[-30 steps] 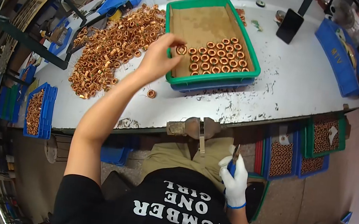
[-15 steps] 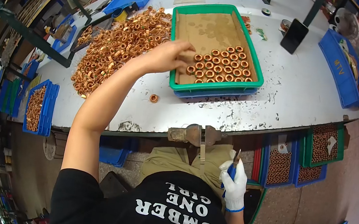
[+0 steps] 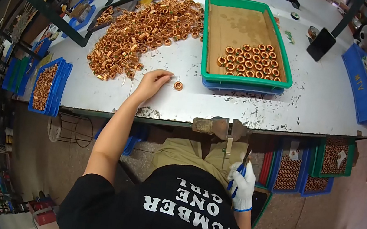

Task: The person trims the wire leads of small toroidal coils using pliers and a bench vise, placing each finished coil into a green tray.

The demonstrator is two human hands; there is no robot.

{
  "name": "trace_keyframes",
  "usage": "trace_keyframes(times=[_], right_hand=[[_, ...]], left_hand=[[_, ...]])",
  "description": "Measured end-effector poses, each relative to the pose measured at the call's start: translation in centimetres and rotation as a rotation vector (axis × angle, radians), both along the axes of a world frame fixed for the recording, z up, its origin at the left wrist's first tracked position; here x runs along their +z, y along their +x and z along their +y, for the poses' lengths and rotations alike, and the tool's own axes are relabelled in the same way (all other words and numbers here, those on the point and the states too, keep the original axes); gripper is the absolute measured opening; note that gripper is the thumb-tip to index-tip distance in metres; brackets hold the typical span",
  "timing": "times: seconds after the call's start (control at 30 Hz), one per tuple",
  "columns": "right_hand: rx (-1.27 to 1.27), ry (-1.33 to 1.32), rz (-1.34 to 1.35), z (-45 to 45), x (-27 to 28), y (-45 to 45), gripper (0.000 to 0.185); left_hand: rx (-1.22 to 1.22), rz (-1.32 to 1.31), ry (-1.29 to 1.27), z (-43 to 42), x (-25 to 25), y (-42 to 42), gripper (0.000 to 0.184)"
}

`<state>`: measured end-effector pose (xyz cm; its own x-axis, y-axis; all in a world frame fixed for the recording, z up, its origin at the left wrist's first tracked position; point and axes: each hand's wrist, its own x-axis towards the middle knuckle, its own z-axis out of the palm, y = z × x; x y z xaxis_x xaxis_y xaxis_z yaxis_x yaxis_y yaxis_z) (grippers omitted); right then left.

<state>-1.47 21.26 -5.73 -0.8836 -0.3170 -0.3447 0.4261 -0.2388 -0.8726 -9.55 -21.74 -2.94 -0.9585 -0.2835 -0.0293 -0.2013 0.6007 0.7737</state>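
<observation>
My bare left hand [image 3: 152, 83] is low over the table's front part, fingers stretched toward a single copper-wound ring coil [image 3: 178, 85]. The fingertips are just left of this coil and do not appear closed on it. My right hand [image 3: 243, 184], in a white glove with a blue cuff, is wrapped around blue-handled cutting pliers [image 3: 240, 170] near my lap, tips pointing up. A large heap of similar coils [image 3: 146, 29] with thin wire leads lies behind my left hand. A green tray [image 3: 205, 47] lined with brown cardboard holds rows of coils at its near end.
A metal vise [image 3: 219, 127] is mounted at the table's front edge. A phone [image 3: 321, 44] leans at the right, near a blue bin [image 3: 358, 85]. A blue crate of coils [image 3: 58, 85] hangs at the left. Filled trays [image 3: 289, 169] stand below right.
My left hand has moved from the green tray's near left corner down to the lone coil. My view has shifted. The right hand still holds the pliers.
</observation>
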Motion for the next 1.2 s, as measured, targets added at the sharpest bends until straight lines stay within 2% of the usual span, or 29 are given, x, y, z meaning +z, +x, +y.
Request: trace_keyframes(times=[0.13, 0.17, 0.2, 0.23, 0.27, 0.3, 0.33, 0.37, 0.4, 0.43, 0.57, 0.63, 0.7, 0.73, 0.8, 0.9, 0.97, 1.0, 1.03, 1.1, 1.13, 1.2], right_hand=[[0.001, -0.133, -0.112, -0.9, 0.1, 1.5, 0.057], [0.023, -0.129, -0.117, -0.9, -0.3, 1.9, 0.050], [0.035, -0.126, -0.117, -0.9, -0.7, 2.4, 0.043], [-0.009, -0.115, -0.098, -1.0, -1.0, 2.9, 0.043], [0.069, -0.050, -0.102, -1.2, -1.0, 3.2, 0.040], [0.113, 0.031, -0.102, -1.1, -1.1, 3.2, 0.037], [0.150, 0.064, -0.109, -1.1, -1.1, 3.1, 0.037], [0.198, 0.096, -0.126, -1.3, -1.1, 3.0, 0.037], [0.147, -0.048, -0.125, -1.5, -1.3, 3.4, 0.039], [0.152, -0.070, -0.106, -1.4, -1.9, 3.3, 0.041], [0.134, -0.195, -0.103, -1.8, -3.3, 3.6, 0.042], [0.099, -0.299, -0.116, -1.7, -3.6, 3.8, 0.040], [0.108, -0.342, -0.138, -1.7, -4.0, 4.1, 0.043], [0.139, -0.391, -0.164, -1.7, -4.2, 4.3, 0.046], [0.203, -0.487, -0.215, -1.7, -4.4, 4.4, 0.053], [0.191, -0.498, -0.198, -1.7, -4.0, 3.8, 0.053], [0.212, -0.520, -0.203, -1.7, -3.3, 3.5, 0.053], [0.220, -0.488, -0.212, -1.6, -2.2, 3.1, 0.050], [0.242, -0.335, -0.205, -1.3, -1.5, 2.8, 0.048], [0.184, -0.449, -0.248, -1.3, -2.3, 2.9, 0.047], [0.183, -0.341, -0.287, -1.3, -1.1, 2.5, 0.050], [0.130, -0.381, -0.293, -1.5, -0.9, 2.9, 0.053]], left_hand=[[-0.165, -0.094, 0.194, 0.6, -0.3, -1.6, 0.022], [-0.261, -0.075, 0.137, 0.9, 0.8, -1.3, 0.023], [-0.333, -0.049, 0.214, 0.9, 1.5, -0.8, 0.023], [-0.353, -0.090, 0.194, 0.9, 2.0, -0.3, 0.023], [-0.411, -0.117, 0.182, 0.9, 1.7, -0.3, 0.022], [-0.439, 0.064, 0.109, -0.1, -1.1, -0.4, 0.028], [-0.455, 0.077, 0.017, 0.6, -0.6, -0.6, 0.034], [-0.392, 0.109, -0.004, 1.6, -0.6, -0.4, 0.038], [-0.394, 0.126, 0.007, 2.1, -0.6, -0.3, 0.039], [-0.376, 0.136, 0.011, 2.5, -0.6, -0.2, 0.039], [-0.341, 0.156, -0.023, 4.3, 0.0, 0.2, 0.033], [-0.121, 0.100, 0.218, 4.8, -0.2, 0.6, 0.032], [-0.068, 0.226, 0.500, 4.3, -1.7, 1.1, 0.034], [-0.086, 0.221, 0.504, 4.7, -1.5, 1.8, 0.034], [-0.098, 0.061, 0.525, 6.5, 1.1, 3.7, 0.037], [-0.105, 0.001, 0.651, 10.0, 4.2, 5.5, 0.035], [-0.291, -0.024, 0.567, 10.8, 4.6, 6.9, 0.029], [-0.269, -0.111, 0.580, 11.7, 5.5, 7.3, 0.023], [-0.328, -0.199, 0.590, 11.9, 5.9, 7.6, 0.022], [-0.333, -0.335, 0.586, 12.7, 6.5, 8.0, 0.024], [-0.406, -0.307, 0.663, 12.9, 6.6, 8.1, 0.032], [-0.392, -0.392, 0.768, 13.2, 7.4, 8.5, 0.042]])
